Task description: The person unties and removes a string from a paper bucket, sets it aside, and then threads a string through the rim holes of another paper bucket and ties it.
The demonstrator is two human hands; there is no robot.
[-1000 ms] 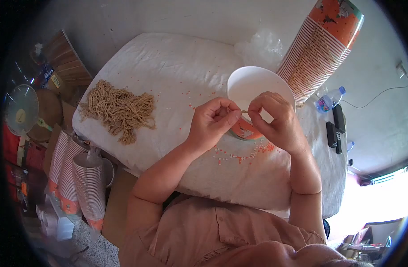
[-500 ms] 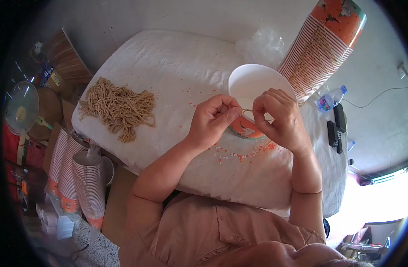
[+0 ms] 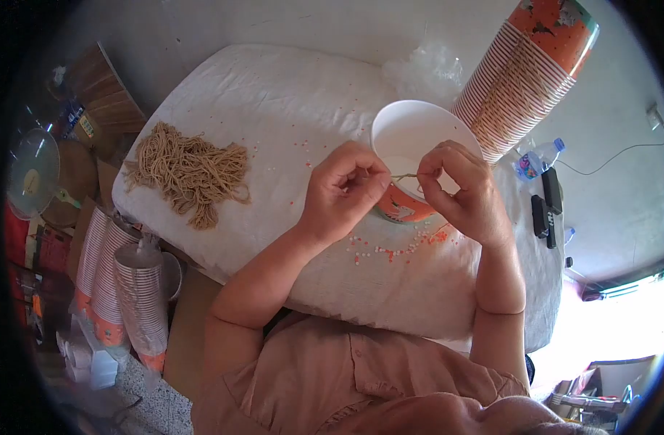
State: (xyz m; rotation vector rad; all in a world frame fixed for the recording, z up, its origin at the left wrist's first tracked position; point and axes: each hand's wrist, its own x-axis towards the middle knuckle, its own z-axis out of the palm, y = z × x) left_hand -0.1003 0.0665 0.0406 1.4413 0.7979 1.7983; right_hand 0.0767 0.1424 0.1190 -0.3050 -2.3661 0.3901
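My left hand [image 3: 345, 190] pinches one end of a short piece of tan string [image 3: 404, 176]. On the other side, my right hand [image 3: 462, 190] grips the string between thumb and forefinger, so it stretches across the gap. Both hands are held over the front rim of a paper bucket [image 3: 403, 205], white inside and orange printed outside. Its mouth faces up and the right hand covers part of it. Small white and orange bits [image 3: 393, 254] lie scattered on the cloth in front of the bucket. A heap of tan string [image 3: 190, 174] rests at the left of the table.
A tall stack of orange paper buckets [image 3: 524, 80] leans at the back right, near crumpled clear plastic [image 3: 424, 71]. A water bottle [image 3: 540, 161] and black boxes [image 3: 547, 206] lie on the right edge. More wrapped bucket stacks [image 3: 141, 301] stand below at left.
My hands have drawn slightly apart, and a little more of the string shows between them. The view has shifted slightly.
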